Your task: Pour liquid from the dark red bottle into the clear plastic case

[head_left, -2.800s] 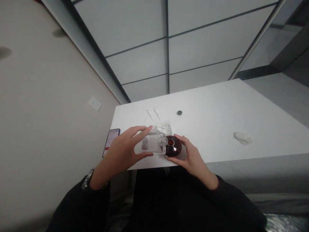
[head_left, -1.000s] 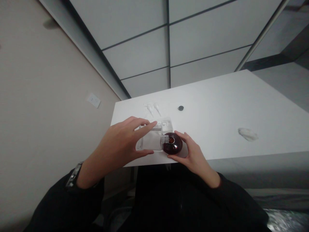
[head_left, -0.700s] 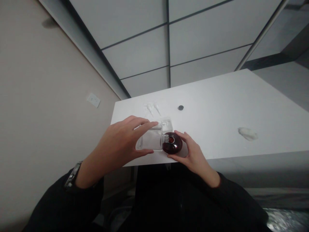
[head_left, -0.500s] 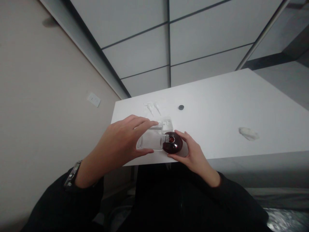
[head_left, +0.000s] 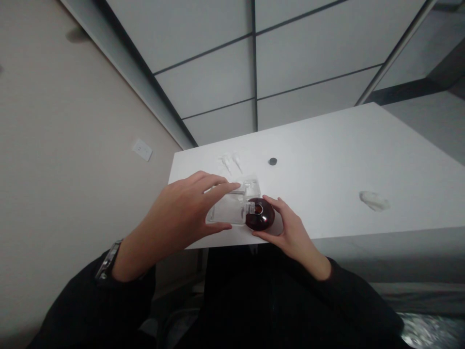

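A pale wall fills the left side, and tall, light panelled doors stand behind a white surface. A person in dark sleeves has both hands low over the near edge of this surface.

The left hand, with a metal band at the wrist, arches over a clear bottle, gripping it between thumb and fingers. The bottle is tipped on its side, neck pointing right. The right hand curls thumb and fingertips around a round, dark brown bottle, which appears to stand upright. The clear neck meets the brown bottle's open mouth; whether it touches the rim, or any liquid passes, cannot be told.

Done well, this hold seems to need the brown bottle pinned firmly, the neck centred over the mouth, and a slow, even tilt from the left wrist. A sudden twist could slip the neck off the rim.

Just behind the bottles lies another clear container, partly hidden. Well off to the right is a crumpled pale item. Two white nozzles lie farther back, and near them a small dark cap.
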A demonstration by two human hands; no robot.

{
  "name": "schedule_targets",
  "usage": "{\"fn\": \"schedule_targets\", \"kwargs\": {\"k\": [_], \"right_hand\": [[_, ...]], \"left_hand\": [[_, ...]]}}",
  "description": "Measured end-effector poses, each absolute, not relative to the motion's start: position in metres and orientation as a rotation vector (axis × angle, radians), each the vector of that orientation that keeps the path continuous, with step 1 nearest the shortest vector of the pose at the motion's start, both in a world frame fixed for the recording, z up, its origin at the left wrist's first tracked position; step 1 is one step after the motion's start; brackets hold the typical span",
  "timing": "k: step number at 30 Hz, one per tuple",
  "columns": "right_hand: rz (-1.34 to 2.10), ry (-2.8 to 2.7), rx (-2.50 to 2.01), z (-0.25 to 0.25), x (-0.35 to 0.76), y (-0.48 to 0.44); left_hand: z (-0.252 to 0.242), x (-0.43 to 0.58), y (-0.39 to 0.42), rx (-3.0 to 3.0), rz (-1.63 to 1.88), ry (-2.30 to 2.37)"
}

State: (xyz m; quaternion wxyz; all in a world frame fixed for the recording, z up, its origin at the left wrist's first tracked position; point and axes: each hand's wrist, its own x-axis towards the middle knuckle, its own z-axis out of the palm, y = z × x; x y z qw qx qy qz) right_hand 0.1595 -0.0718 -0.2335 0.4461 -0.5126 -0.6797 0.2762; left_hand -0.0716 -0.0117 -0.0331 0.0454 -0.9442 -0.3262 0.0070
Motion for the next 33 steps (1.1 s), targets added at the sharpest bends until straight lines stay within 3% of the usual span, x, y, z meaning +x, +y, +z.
{"fn": "schedule_targets", "kwargs": {"k": [33], "right_hand": [[0.644,-1.695,-1.249,-0.234,0.16,-0.071]], "left_hand": [[-0.013,-0.054,-0.013,-2.767,0.21,-0.878]]}}
